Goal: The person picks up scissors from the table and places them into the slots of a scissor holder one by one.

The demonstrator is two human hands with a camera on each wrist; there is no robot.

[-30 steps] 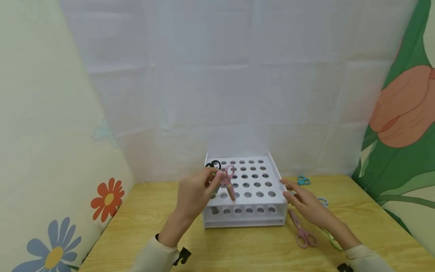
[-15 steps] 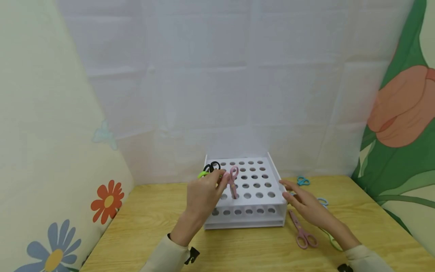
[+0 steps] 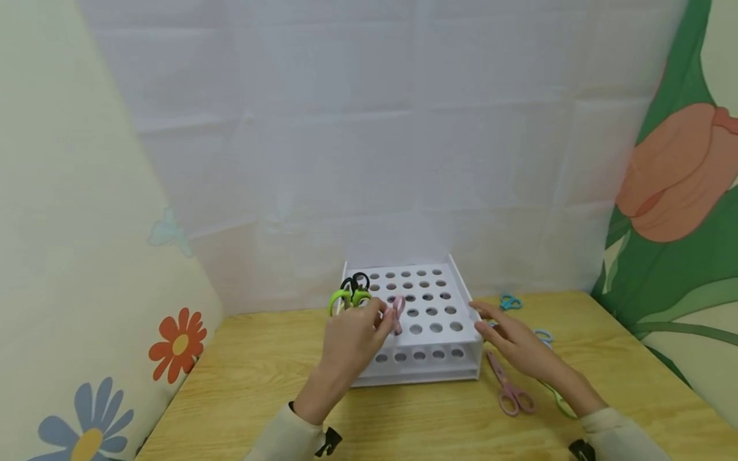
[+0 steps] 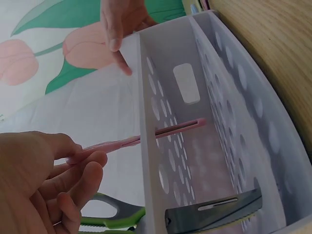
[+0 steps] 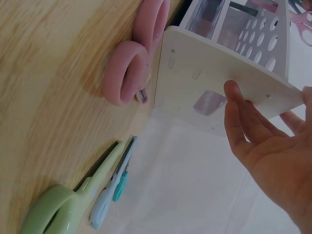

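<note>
In the head view my left hand [image 3: 348,339] pinches small pink scissors [image 3: 398,308] by the handles, over the front left of a white holed rack [image 3: 415,376]. Their slim pink blade [image 4: 180,127] passes down through a hole of the top panel in the left wrist view. Black-handled scissors [image 3: 362,277] and green-handled scissors [image 3: 336,299] stand in the rack's left side, partly behind that hand. My right hand [image 3: 513,339] rests its extended fingers [image 5: 239,117] against the rack's right side wall.
Right of the rack on the wooden table [image 3: 271,358] lie larger pink scissors [image 3: 510,390], light green scissors [image 5: 58,204], light blue scissors [image 5: 105,200] and teal scissors [image 3: 510,302]. A white cloth [image 3: 323,160] hangs behind the rack.
My left hand has moved right and lowered the small pink scissors, bringing the blade into a hole. The green-handled scissors now show more. My right hand stays at the rack's side.
</note>
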